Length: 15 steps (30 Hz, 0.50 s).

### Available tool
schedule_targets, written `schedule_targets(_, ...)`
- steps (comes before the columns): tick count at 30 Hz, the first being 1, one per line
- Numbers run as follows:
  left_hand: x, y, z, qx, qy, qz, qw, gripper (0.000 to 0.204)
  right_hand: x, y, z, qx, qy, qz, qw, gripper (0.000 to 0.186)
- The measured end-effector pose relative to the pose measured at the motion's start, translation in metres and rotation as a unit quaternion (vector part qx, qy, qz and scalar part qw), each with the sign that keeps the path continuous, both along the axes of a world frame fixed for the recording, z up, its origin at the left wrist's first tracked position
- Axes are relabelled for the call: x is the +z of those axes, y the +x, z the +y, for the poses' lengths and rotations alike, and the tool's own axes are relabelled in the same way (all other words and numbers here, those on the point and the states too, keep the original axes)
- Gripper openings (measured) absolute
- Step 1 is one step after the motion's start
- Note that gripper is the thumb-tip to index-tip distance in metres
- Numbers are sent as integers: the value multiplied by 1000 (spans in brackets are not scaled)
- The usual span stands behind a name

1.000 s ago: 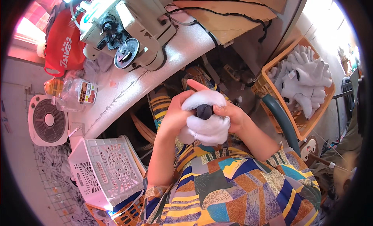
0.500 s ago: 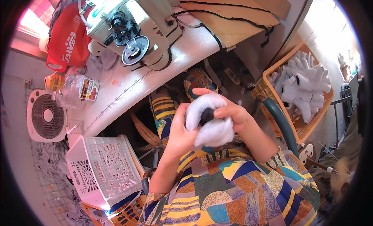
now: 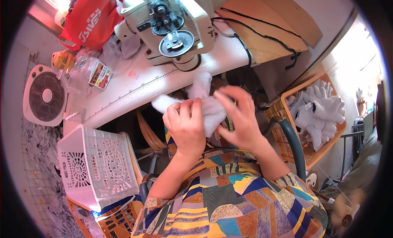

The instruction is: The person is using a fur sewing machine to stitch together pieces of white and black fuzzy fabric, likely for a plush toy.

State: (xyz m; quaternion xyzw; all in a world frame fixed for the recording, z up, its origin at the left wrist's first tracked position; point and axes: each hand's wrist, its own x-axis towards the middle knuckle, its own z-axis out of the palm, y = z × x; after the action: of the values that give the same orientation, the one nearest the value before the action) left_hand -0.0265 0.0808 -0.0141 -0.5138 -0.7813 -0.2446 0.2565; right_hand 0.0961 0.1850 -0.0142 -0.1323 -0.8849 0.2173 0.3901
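A white fluffy plush piece point(image 3: 213, 115) hangs over my lap, in front of the sewing machine point(image 3: 174, 33). My left hand point(image 3: 184, 125) is closed round its left side, with the fingers curled over the top. One soft flap sticks out to the left, and another points up toward the machine. My right hand point(image 3: 241, 119) is at the right side of the piece, thumb and fingers apart, fingertips at its edge. Whether those tips press on the cloth is hard to see.
An orange basket point(image 3: 317, 156) of white plush pieces point(image 3: 317, 111) stands at the right. On the left are a white crate point(image 3: 110, 168) and a fan point(image 3: 46, 94). A red bag point(image 3: 88, 23) and clear plastic packaging point(image 3: 80, 74) lie on the white table point(image 3: 123, 94).
The plush piece has been turned over; its dark patch no longer shows, and flaps now stick out. My left hand's fingers now curl over it, while my right hand has spread its fingers.
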Motion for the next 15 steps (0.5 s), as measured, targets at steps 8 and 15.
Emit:
schedule_targets(8, 2, 18, -5, -245, 167, 106, 949, 18, -4, -25, -4, 88, -34, 156, 983, 38)
schedule_targets(15, -16, 13, -1, -216, 247, -243, 913, 31, -5, -34, 2, 70, 1, 259, 963, 27)
